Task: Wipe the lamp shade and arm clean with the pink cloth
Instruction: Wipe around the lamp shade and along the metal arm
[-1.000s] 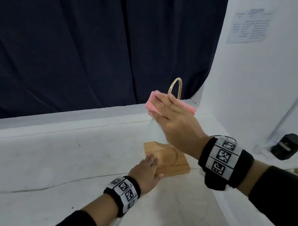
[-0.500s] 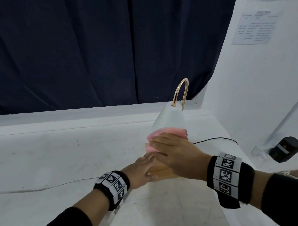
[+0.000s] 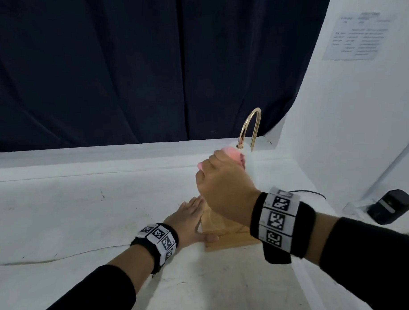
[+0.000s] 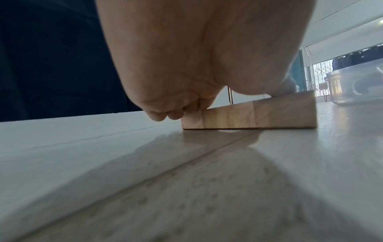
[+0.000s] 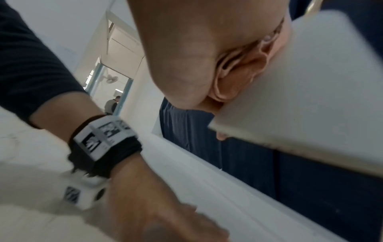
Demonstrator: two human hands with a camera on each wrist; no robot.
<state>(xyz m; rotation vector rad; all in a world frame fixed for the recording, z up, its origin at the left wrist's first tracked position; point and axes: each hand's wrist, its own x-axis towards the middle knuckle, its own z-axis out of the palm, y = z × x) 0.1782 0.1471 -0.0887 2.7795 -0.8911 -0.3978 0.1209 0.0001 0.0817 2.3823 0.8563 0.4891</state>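
1. The lamp base (image 3: 227,237) sits on the table (image 3: 73,205) toward its right edge;
2. the left hand (image 3: 189,222) rests on the base's left side;
3. the right hand (image 3: 225,184) holds the cloth (image 3: 232,154) against the shade (image 3: 250,162) above the base;
4. the arm (image 3: 250,127) rises behind the shade;
5. a curtain (image 3: 126,64) hangs behind the table's far edge.

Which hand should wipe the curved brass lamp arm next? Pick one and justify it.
Right. The right hand already grips the pink cloth against the white lamp shade, just below the curved brass arm. The left hand lies flat on the wooden base, steadying it.
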